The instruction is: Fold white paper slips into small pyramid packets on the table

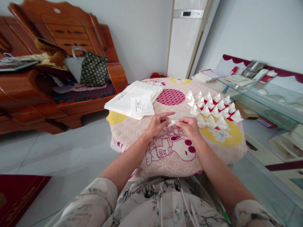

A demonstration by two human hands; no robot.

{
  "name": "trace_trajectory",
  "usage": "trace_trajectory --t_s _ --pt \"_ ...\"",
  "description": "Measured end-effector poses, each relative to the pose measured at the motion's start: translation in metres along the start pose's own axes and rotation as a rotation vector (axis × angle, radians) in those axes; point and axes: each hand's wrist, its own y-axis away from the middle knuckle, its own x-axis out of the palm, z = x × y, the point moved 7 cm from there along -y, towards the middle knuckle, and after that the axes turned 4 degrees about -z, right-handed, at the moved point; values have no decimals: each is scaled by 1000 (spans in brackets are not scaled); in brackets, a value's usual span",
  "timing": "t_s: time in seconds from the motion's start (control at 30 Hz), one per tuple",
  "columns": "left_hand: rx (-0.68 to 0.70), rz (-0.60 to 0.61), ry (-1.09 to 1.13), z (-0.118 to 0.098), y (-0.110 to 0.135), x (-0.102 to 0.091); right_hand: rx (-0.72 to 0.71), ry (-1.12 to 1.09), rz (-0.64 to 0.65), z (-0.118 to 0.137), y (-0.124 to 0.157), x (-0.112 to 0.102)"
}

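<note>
A small piece of folded white paper [172,122] is pinched between my two hands over the near half of the cloth-covered table. My left hand [159,122] grips its left side between thumb and fingers, the index finger stretched out above it. On its right side, my right hand [188,125] holds the paper with thumb and fingertips. The fold's exact shape is partly hidden by my fingers. To the right, several pointed white folded-paper pieces [210,108] stand in rows. A stack of printed paper sheets [127,99] lies to the left of my hands.
The round table wears a patterned tablecloth [132,135]. A glass-topped cabinet [265,97] with bowls and papers borders it on the right. At the left stands a wooden sofa [90,107] with a checkered bag [93,69]. A tall white appliance [183,41] is behind the table.
</note>
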Motion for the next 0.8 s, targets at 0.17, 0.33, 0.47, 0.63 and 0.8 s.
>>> trace_trajectory --t_s 0.17,0.33,0.47,0.63,0.8 --pt "49 -11 4 -3 -1 0 15 -22 5 -1 0 1" --pt "48 -14 -5 -4 0 1 2 -36 5 -2 0 1" --pt "39 -13 -7 -2 0 1 1 -49 1 0 1 2" --pt "6 -5 8 -2 0 1 17 -94 -15 3 3 2" --pt "-29 -15 -14 -1 -1 -1 77 -83 81 0 2 11"
